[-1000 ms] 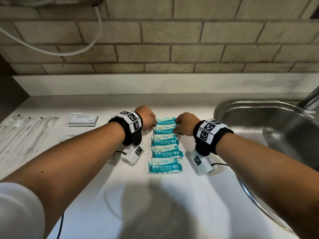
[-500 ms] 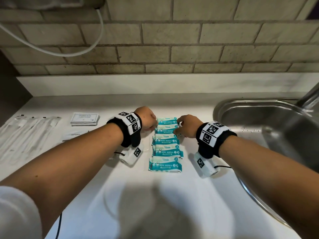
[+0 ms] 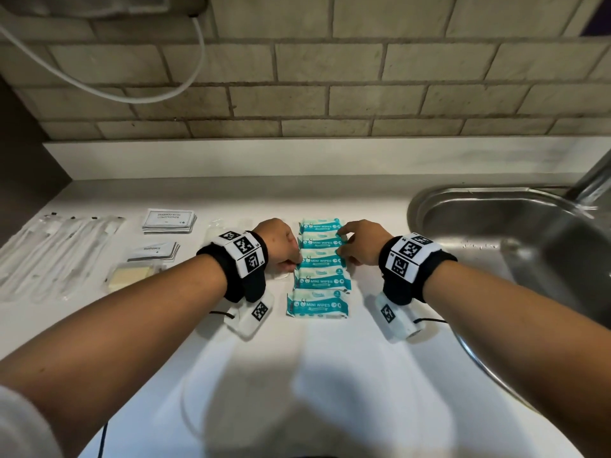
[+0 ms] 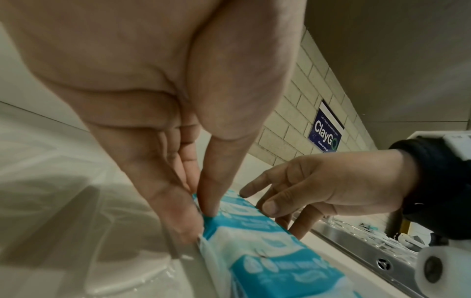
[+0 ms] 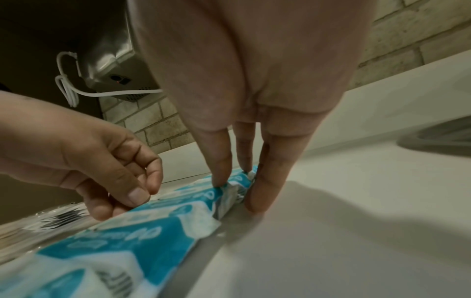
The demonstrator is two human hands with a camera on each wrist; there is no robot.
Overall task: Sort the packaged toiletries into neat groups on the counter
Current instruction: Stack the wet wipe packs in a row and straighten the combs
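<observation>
Five teal and white mini wipes packs point(image 3: 319, 269) lie in one column on the white counter point(image 3: 330, 375). My left hand point(image 3: 296, 261) pinches the left end seam of the middle pack point(image 4: 254, 223) between thumb and fingers point(image 4: 183, 221). At the pack's right end point(image 5: 229, 193), my right hand point(image 3: 342, 249) pinches the crumpled seam, thumb on top and fingers point(image 5: 257, 193) against the side. Its index finger reaches towards the pack behind. The pack lies flat on the counter between both hands.
Left of the wipes are shampoo sachets point(image 3: 169, 219), toothpaste sachets point(image 3: 153, 251), a bagged yellow bar point(image 3: 132, 276) and clear-wrapped toothbrushes point(image 3: 56, 252). A steel sink point(image 3: 496, 206) with its tap point(image 3: 591, 180) lies to the right. A white cable point(image 3: 132, 90) hangs on the brick wall.
Both hands have slid a little towards me along the column, from the back packs to the middle pack. The packs have stayed in line.
</observation>
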